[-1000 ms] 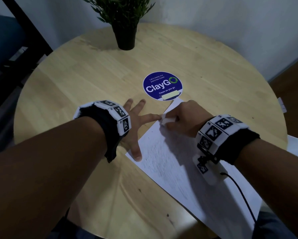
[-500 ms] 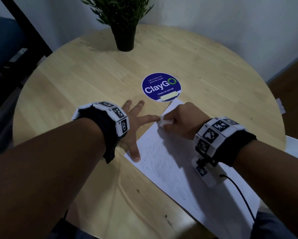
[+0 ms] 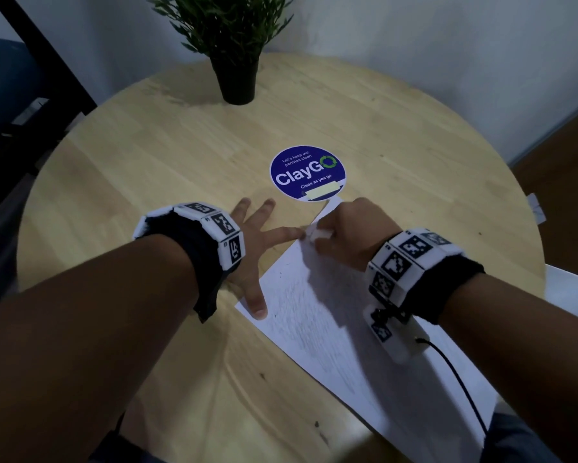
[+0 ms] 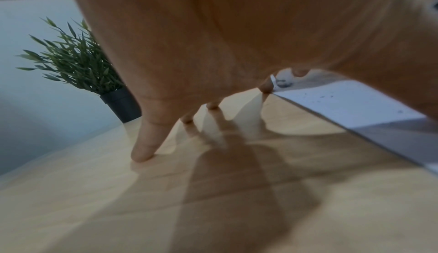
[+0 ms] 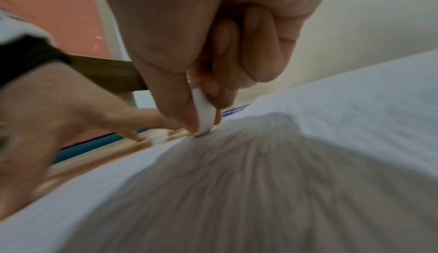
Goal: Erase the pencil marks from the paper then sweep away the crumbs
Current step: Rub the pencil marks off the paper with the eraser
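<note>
A white sheet of paper [image 3: 341, 332] with faint grey pencil marks lies slanted on the round wooden table [image 3: 147, 162]. My right hand [image 3: 351, 233] pinches a small white eraser [image 3: 319, 234] and presses its tip on the paper near the far left edge; in the right wrist view the eraser [image 5: 203, 114] sits between thumb and fingers. My left hand [image 3: 254, 248] lies flat with fingers spread, index tip and thumb on the paper's left edge. Small dark crumbs [image 4: 327, 96] dot the paper [image 4: 343, 103] in the left wrist view.
A round blue ClayGo sticker [image 3: 307, 172] is on the table just beyond the paper. A potted green plant [image 3: 237, 51] stands at the far edge. A cable [image 3: 461, 385] runs from my right wristband over the paper. A white wall is behind the table.
The right hand with the eraser has shifted slightly back and forth near the paper's far left edge. The left hand has stayed planted.
</note>
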Demonstrator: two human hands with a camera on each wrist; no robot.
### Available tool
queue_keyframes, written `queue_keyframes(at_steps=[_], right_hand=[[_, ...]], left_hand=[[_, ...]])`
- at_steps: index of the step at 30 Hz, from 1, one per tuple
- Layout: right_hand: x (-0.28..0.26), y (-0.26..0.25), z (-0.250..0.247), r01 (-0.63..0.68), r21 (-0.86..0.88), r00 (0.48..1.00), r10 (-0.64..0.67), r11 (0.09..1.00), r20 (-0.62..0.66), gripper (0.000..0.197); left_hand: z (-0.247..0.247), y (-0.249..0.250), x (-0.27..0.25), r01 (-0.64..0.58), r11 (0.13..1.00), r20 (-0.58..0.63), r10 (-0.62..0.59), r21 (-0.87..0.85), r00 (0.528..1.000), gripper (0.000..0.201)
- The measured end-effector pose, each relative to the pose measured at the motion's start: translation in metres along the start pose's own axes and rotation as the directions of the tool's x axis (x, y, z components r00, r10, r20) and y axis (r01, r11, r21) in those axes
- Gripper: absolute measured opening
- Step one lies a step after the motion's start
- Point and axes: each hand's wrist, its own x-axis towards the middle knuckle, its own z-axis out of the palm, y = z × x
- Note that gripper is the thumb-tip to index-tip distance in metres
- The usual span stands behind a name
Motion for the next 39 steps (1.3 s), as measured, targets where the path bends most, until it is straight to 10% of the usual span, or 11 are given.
queue_keyframes(at_steps=[18,26,39], right_hand=[[-0.006,0.052,-0.014,-0.100,0.136,0.995,0.101,0.986,0.001,0.035],[-0.025,0.060,-0.014,-0.069,0.284,0.995,0.047,0.956,0.085,0.017],[-0.008,0.047,-0.014,-0.035,0.139,0.999,0.032,0.990,0.027,0.019]], left_hand=[[-0.003,0.000,-0.004,0.002,1.000,0.027,-0.003,0.029,1.000,0.129],[-0.001,0.005,0.001,-0.108,0.994,-0.229,0.101,-0.017,0.968,0.066],[-0.003,0.012,0.013,-0.060,0.998,-0.182,0.057,-0.008,0.982,0.099]])
